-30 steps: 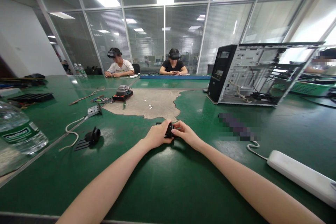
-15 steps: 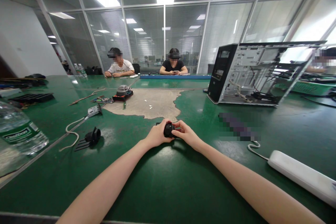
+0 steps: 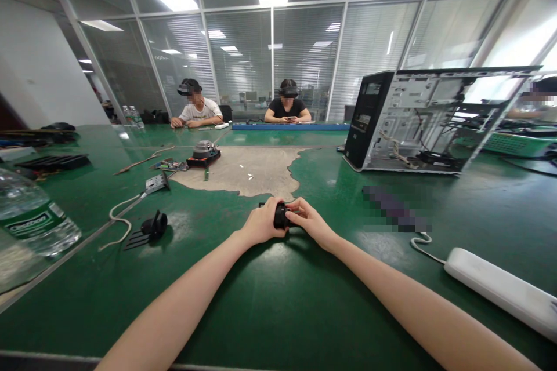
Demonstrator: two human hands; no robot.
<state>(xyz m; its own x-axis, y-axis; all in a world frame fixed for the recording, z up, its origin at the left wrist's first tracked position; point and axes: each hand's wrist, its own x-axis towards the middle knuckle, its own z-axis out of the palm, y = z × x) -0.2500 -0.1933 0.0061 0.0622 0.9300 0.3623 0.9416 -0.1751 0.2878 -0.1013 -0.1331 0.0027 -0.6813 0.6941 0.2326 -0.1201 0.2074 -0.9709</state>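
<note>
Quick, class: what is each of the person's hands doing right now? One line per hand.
Left hand: closed, holding a small black part.
Right hand: closed, gripping the right side of the same small black part.

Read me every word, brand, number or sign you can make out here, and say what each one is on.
Nothing reads with certainty.
Green label on the water bottle: white script, too blurred to spell out.
Round badge on the front of the computer case: too small to read.
Glass partition: faint marks, too blurred to read.
Black part in the hands: no lettering shows.
</note>
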